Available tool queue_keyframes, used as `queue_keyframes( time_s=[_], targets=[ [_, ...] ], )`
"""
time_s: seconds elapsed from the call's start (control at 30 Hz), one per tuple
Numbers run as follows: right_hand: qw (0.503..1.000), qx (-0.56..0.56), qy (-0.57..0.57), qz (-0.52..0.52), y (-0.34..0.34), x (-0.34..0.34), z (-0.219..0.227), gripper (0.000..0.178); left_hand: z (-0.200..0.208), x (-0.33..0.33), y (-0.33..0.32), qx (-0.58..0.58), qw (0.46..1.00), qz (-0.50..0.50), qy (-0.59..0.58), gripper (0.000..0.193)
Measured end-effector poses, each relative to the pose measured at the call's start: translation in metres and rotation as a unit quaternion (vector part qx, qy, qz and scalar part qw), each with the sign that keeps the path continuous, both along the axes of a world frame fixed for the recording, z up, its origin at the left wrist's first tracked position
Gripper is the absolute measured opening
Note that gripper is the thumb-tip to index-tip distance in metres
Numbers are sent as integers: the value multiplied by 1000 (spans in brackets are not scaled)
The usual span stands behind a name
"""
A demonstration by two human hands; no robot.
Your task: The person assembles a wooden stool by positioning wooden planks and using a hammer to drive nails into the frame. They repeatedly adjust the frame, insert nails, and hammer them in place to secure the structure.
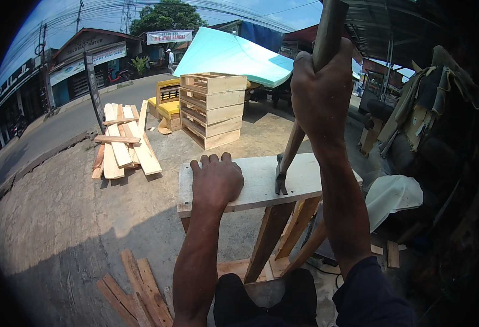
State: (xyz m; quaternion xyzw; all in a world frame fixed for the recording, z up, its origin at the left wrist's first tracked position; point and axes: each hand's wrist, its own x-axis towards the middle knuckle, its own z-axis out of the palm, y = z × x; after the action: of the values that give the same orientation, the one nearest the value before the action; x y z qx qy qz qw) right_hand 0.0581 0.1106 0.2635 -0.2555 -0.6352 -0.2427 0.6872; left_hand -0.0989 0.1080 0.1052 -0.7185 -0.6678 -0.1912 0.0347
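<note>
My right hand (324, 90) is closed around the long wooden handle of a hammer (294, 144). The claw-shaped metal head is down at the top of a pale wooden board (258, 180), close to its near edge. Toward the board's left end lies my left hand (216, 182), its fingers bent over the far edge and gripping it; the fingertips are hidden. This board forms the top of an upright wooden frame, with slats (269, 240) running down from it between my legs. A few small dark spots, perhaps nail heads, show on the board.
Beyond the frame stands a stack of wooden crate-like frames (217, 111) beside a yellow seat (168, 109). Loose planks (122, 144) are piled at left, and more planks (138, 291) lie lower left. A light-blue foam sheet (234, 54) is behind. White cloth (395, 199) sits at right.
</note>
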Motion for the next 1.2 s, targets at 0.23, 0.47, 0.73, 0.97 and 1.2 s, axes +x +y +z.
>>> queue_keyframes(
  time_s=[0.23, 0.47, 0.73, 0.97, 1.2],
  targets=[
    [933, -353, 51, -48, 62, -2, 28, 41, 2, 1, -1, 32, 999, 9, 12, 45],
    [936, -342, 80, 11, 49, 14, 28, 47, -3, 2, -16, 35, 999, 11, 15, 44],
    [867, -490, 81, -47, 125, 15, 21, 56, 4, 1, -22, 62, 998, -3, -4, 40],
    [938, -304, 163, -15, 34, 37, 54, 37, 12, 35, -63, 42, 896, -257, -359, 39],
    [964, -100, 238, 60, -51, 61, 42, 40, 7, 64, -97, 69, 905, -249, -339, 24]
  ],
)
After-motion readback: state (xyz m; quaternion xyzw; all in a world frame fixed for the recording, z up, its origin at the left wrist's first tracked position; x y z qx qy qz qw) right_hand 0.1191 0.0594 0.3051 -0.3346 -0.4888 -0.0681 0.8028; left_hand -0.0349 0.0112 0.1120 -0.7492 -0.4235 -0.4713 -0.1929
